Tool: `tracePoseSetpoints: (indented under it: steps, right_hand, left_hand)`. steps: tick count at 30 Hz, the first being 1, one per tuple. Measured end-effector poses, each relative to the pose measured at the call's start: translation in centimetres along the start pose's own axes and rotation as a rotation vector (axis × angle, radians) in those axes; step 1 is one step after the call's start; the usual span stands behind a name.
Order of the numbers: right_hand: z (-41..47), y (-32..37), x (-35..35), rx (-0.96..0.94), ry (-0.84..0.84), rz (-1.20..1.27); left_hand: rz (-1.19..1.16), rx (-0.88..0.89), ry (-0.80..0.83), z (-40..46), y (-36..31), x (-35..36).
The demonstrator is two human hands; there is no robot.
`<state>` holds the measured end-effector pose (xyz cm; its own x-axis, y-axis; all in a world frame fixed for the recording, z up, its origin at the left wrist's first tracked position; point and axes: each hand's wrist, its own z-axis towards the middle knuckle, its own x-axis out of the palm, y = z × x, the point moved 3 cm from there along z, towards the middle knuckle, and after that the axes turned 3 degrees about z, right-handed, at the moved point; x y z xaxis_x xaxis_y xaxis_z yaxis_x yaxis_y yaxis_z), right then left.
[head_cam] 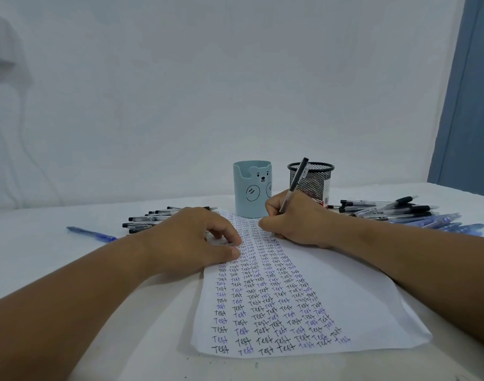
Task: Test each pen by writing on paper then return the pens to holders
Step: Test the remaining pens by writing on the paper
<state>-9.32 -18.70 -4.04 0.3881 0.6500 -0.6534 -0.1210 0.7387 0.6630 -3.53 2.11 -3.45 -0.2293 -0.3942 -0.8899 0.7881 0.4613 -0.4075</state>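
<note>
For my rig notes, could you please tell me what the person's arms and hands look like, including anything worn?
Both forearms are bare as far as the frame shows: no sleeves in view. The left hand and right hand wear no gloves, and no rings, watch or markings are visible.

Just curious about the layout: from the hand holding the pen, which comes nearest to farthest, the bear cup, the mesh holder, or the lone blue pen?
From the right hand:
1. Bear cup, just behind it.
2. Mesh holder, behind, slightly right.
3. Lone blue pen, far left.

The pen [295,185] tip is hidden behind the right hand [295,221]; the paper's [359,298] far-end writing is too small to read.
</note>
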Motion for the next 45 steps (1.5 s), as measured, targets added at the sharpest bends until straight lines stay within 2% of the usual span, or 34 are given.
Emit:
tracePoseSetpoints:
  steps: [29,32,37,41,43,45]
  right_hand:
    - [0.0,-0.1,0.0,-0.033,0.009,-0.038]
    - [-0.1,0.1,0.1,-0.044,-0.018,-0.031]
    - [0.0,0.0,-0.3,0.05,-0.077,0.212]
    - [0.2,1.0,-1.1,-0.059,-0.186,0.376]
    - [0.0,1.4,-1.5,-0.104,-0.2,0.339]
    - [-0.2,1.5,-1.6,-0.133,-0.214,0.202]
  left_hand:
    - [0.006,0.011,-0.002,0.2,0.2,0.0]
    - [-0.006,0.008,0.003,0.2,0.3,0.0]
    - [-0.011,0.007,0.0,0.1,0.3,-0.1]
    - [-0.006,0.016,0.001,0.1,0.2,-0.1]
    - [-0.009,0.023,-0.001,0.1,0.2,-0.1]
    - [-0.011,0.024,-0.005,0.1,0.2,-0.1]
